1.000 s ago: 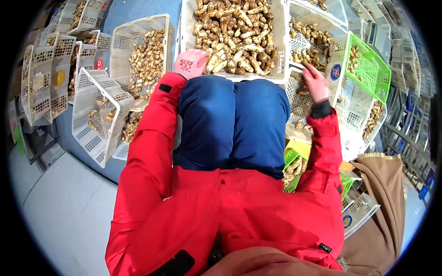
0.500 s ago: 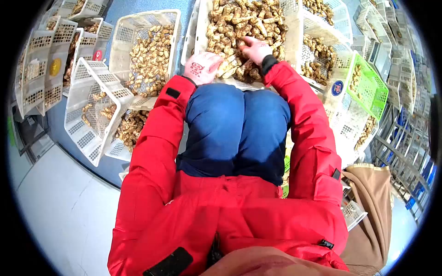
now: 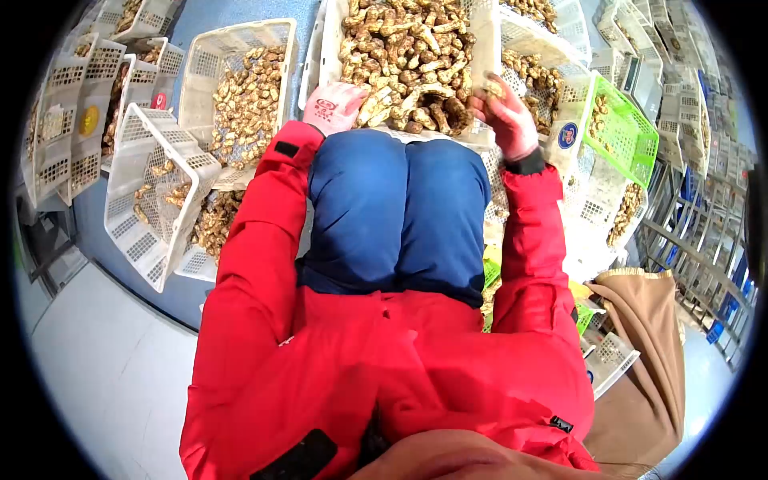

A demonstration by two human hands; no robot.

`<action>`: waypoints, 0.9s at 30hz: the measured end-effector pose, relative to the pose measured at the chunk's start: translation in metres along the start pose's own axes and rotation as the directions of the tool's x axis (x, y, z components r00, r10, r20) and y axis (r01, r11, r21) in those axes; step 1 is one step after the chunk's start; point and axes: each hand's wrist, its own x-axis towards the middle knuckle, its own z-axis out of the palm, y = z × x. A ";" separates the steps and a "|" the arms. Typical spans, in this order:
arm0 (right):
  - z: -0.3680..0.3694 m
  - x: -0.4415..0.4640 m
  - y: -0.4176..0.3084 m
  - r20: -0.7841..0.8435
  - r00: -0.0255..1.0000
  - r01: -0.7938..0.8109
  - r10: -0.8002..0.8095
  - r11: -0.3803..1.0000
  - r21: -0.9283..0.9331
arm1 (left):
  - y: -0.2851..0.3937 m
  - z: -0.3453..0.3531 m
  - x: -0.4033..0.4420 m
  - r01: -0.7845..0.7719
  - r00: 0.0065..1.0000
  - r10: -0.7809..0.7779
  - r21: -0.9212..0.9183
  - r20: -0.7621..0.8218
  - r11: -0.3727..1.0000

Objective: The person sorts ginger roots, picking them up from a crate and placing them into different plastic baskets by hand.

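My left hand, in a pale pink glove with red print, lies at the near left corner of a white basket full of brown and cream mushrooms. Its fingers curl toward the pale stems there; whatever is under them is hidden. Over the basket's right rim, my right hand is raised with the palm side partly showing. Between its thumb and fingers is a small pale mushroom. Both hands are gloved. A dark hollow shows among the mushrooms at the basket's near side.
To the left stands a white basket of smaller mushrooms, with a tilted basket in front of it. On the right are another mushroom basket and a green basket. A brown cloth hangs at the lower right.
My right hand has lifted out of the mushrooms and moved right, and now holds a small one. My left hand stays at the corner. The whole view has shifted slightly.
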 end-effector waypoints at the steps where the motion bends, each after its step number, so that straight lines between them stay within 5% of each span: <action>1: -0.008 -0.021 -0.009 -0.118 0.992 0.024 -0.034 0.997 -0.079 | -0.001 0.001 0.000 -0.002 1.000 0.002 -0.005 -0.017 1.000; 3: -0.056 -0.054 -0.001 -0.259 0.962 -0.002 -0.088 0.945 -0.328 | -0.003 0.005 -0.002 -0.002 1.000 0.001 -0.031 -0.030 1.000; 4: -0.093 -0.068 0.009 -0.341 0.937 -0.127 -0.078 0.832 -0.540 | -0.005 0.007 -0.001 0.000 1.000 -0.001 -0.046 -0.029 0.999; 6: -0.141 -0.091 0.030 -0.456 0.890 -0.340 0.004 0.672 -0.657 | -0.003 0.002 -0.001 0.005 0.999 -0.009 -0.088 -0.038 0.996; 8: -0.161 -0.085 0.030 -0.245 0.926 -0.199 -0.287 0.180 -0.963 | -0.004 0.003 0.000 0.031 1.000 -0.031 -0.088 0.005 0.996; 9: -0.142 -0.065 0.027 -0.322 0.895 -0.096 -0.309 0.571 -0.815 | -0.006 0.007 -0.003 -0.012 0.996 0.006 -0.064 -0.086 0.998; 10: -0.106 -0.042 0.014 -0.383 0.874 -0.097 -0.299 0.665 -0.740 | -0.005 0.008 -0.004 -0.012 0.997 0.005 -0.084 -0.082 0.996; 13: -0.027 0.047 0.015 -0.165 0.971 -0.062 -0.172 0.483 -0.873 | -0.005 0.005 0.000 -0.014 0.997 0.007 -0.084 -0.076 0.996; 14: -0.016 0.087 0.036 -0.050 0.996 -0.004 -0.068 0.546 -0.838 | -0.007 0.008 -0.001 -0.024 0.995 0.016 -0.085 -0.094 0.996; 16: 0.034 0.140 0.062 0.014 0.999 0.015 -0.034 0.044 -0.999 | -0.006 0.004 0.001 -0.024 0.998 0.019 -0.076 -0.063 0.997; 18: 0.053 0.183 0.093 0.222 0.975 0.209 -0.008 -0.310 -0.927 | -0.002 -0.003 0.003 -0.001 1.000 0.001 -0.023 -0.006 1.000; 20: 0.069 0.197 0.106 0.083 0.994 0.109 0.075 -0.484 -0.868 | -0.003 -0.006 0.004 0.014 0.998 -0.009 -0.079 0.062 0.997; 22: 0.069 0.195 0.093 0.142 0.988 0.153 0.057 -0.399 -0.904 | 0.000 -0.008 0.003 0.006 1.000 -0.006 -0.074 0.005 0.997; 24: 0.029 0.198 0.101 0.107 0.989 0.070 0.099 0.323 -0.944 | -0.006 0.001 0.002 -0.014 1.000 0.013 -0.097 -0.012 0.995; 26: 0.033 0.167 0.083 -0.043 0.992 -0.127 0.120 0.894 -0.429 | -0.001 -0.003 0.001 0.004 0.998 -0.009 -0.080 -0.055 0.997; 27: 0.031 0.156 0.076 0.017 0.984 -0.171 0.177 0.966 -0.196 | -0.002 -0.001 0.001 0.001 0.999 -0.004 -0.079 -0.032 0.997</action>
